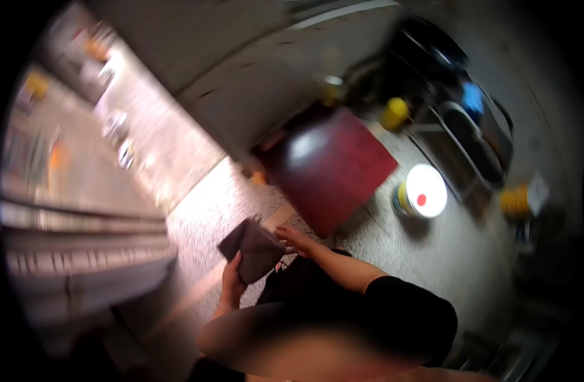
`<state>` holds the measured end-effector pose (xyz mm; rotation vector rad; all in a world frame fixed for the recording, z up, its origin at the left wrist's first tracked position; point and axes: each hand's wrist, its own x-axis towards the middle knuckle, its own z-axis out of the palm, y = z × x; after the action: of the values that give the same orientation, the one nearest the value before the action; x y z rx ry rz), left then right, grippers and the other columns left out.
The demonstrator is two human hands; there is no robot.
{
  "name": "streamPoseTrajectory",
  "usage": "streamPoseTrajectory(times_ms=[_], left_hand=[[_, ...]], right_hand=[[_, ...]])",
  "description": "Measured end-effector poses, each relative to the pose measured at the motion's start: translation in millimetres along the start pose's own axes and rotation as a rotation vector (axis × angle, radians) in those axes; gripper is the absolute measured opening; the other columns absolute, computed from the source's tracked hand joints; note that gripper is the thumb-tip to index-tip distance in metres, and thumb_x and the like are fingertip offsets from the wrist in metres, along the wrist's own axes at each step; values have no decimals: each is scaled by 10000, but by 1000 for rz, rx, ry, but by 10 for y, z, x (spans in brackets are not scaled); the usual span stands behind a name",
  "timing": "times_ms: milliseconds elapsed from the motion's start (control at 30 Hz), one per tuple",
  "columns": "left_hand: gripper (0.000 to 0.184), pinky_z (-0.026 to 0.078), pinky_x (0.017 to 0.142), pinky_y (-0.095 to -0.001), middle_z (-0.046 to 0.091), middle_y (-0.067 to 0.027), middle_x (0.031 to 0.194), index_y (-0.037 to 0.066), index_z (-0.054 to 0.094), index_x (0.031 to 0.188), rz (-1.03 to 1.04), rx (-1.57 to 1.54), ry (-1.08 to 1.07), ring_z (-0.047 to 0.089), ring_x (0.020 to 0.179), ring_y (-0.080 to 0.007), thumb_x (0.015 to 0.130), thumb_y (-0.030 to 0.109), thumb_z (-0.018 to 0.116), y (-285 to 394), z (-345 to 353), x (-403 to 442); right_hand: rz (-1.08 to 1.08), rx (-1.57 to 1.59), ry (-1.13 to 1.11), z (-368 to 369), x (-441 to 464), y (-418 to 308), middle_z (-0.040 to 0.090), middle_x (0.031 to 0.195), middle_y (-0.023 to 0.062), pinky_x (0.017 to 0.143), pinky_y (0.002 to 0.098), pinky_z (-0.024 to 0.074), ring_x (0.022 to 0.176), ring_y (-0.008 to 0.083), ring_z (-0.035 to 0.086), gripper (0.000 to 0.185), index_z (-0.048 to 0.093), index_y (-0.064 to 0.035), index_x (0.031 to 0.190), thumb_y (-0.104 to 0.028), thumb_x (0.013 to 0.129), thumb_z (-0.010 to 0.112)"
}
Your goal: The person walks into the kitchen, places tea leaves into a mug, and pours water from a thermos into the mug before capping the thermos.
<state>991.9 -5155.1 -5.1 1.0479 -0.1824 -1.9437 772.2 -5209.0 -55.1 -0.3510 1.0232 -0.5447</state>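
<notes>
A dark brown flat piece [253, 250], creased like folded cloth or a stiff sheet, is held up in front of my body. My left hand [232, 282] grips its lower left edge, with the thumb lying on its face. At its right edge is my right hand [296, 241], its fingers stretched out. Blur hides whether those fingertips touch the piece. What the piece is made of cannot be made out.
A dark red square-topped table or stool [333, 169] stands ahead. Right of it are a white-lidded bucket [427, 191], a yellow container [394, 113] and a dark metal-framed chair or machine [461, 127]. A blurred ledged structure [88, 274] is at left. Another yellow container [516, 200] stands far right.
</notes>
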Motion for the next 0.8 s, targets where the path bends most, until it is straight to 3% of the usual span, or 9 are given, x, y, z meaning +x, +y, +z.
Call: streamPoseTrajectory(times_ms=[67, 100, 233, 433, 533, 600, 633, 667, 800], left_hand=[[396, 452, 891, -345, 546, -139, 1144, -7, 431, 1213, 59, 67, 9, 565, 1006, -242, 889, 215, 485, 272, -47, -280], [383, 465, 857, -320, 554, -127, 1126, -12, 450, 1191, 127, 134, 20, 574, 978, -220, 872, 189, 523, 350, -142, -359], [353, 474, 788, -289, 585, -109, 1057, -21, 492, 1138, 335, 162, 233, 585, 896, -184, 847, 165, 566, 460, -651, -619], [346, 466, 762, -280, 598, -91, 972, -25, 497, 1086, 621, 119, 682, 576, 860, -169, 784, 100, 610, 741, -1165, -680], [344, 468, 748, -285, 597, -95, 962, -13, 504, 1065, 821, 358, 712, 573, 843, -164, 753, 83, 614, 1023, -1222, -486], [349, 470, 709, -302, 601, -91, 915, -1, 507, 1041, 821, 447, 550, 572, 790, -163, 719, 79, 614, 1286, -1020, -330], [373, 457, 758, -340, 576, -136, 980, -13, 491, 1044, 683, 466, 441, 557, 885, -206, 718, 115, 618, 1398, -922, -212], [500, 395, 889, -356, 489, -192, 1126, -26, 447, 1147, 654, 770, 532, 473, 1061, -255, 729, 181, 627, 1320, -1180, 113], [683, 258, 1015, -336, 327, -179, 1277, 9, 319, 1318, 739, 768, 355, 350, 1181, -265, 773, 270, 638, 2198, -900, 213]], right_hand=[[-161, 235, -434, 337, 483, 356, 535, 1112, 70, 813, 299, 454, 958, 156, 541, 442, 451, -61, 1201, -296, 845, 569], [-93, 117, -362, 798, 110, 18, 551, 1087, 63, 809, 285, 461, 945, 161, 550, 401, 459, -47, 1184, -223, 843, 575], [-348, -355, -369, 1441, 348, 113, 588, 1012, 78, 750, 273, 482, 872, 157, 575, 445, 434, -41, 1211, -99, 802, 599], [-400, -599, -201, 1949, 595, -7, 479, 1191, 176, 706, 257, 472, 947, 179, 544, 579, 315, -40, 1303, -185, 819, 598], [-417, -728, -339, 2285, 741, -65, 319, 1329, 215, 864, 331, 413, 1091, 236, 463, 692, 212, -53, 1362, -266, 826, 594], [-477, -792, -492, 2468, 1046, -2, 297, 1337, 242, 969, 362, 343, 1181, 269, 398, 753, 162, -48, 1381, -303, 822, 599], [-578, -818, -507, 2643, 1072, -57, 326, 1325, 198, 967, 334, 332, 1145, 262, 421, 782, 106, -47, 1395, -350, 838, 566], [-354, -627, -430, 2729, 1345, -52, 428, 1220, 140, 905, 301, 379, 1052, 217, 469, 690, 194, -33, 1366, -353, 857, 532], [-40, -103, -666, 3080, 1930, -798, 590, 926, 54, 706, 269, 486, 784, 154, 591, 373, 520, -63, 1062, -384, 893, 433]])
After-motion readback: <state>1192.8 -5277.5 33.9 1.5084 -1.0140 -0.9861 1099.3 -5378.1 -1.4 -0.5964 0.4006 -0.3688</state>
